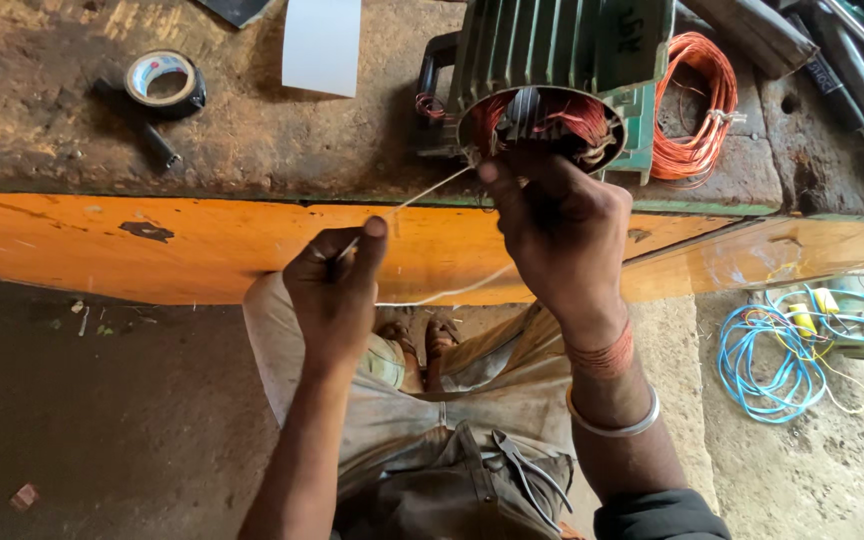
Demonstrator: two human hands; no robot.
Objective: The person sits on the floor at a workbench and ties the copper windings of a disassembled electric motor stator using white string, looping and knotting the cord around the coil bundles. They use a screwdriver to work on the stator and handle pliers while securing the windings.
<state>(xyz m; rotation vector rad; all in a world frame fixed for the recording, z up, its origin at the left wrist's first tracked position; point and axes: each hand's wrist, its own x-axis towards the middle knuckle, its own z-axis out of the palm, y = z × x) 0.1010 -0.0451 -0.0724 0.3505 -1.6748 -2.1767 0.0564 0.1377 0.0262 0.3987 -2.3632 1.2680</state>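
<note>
Head view: left hand (337, 285) is raised below the bench edge, fingers pinched shut on a white string (422, 192) pulled taut. Right hand (557, 235) is held at the open end of a green motor (552, 60), fingertips closed at its copper windings (577, 120). Motor is set on a worn wooden bench (252, 140), beside a tape roll (164, 80).

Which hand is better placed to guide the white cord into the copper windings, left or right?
Probably the right hand: its fingers are already at the mouth of the green motor stator, beside the copper windings. The left hand pinches the white cord farther back, near the orange bench edge.
</note>
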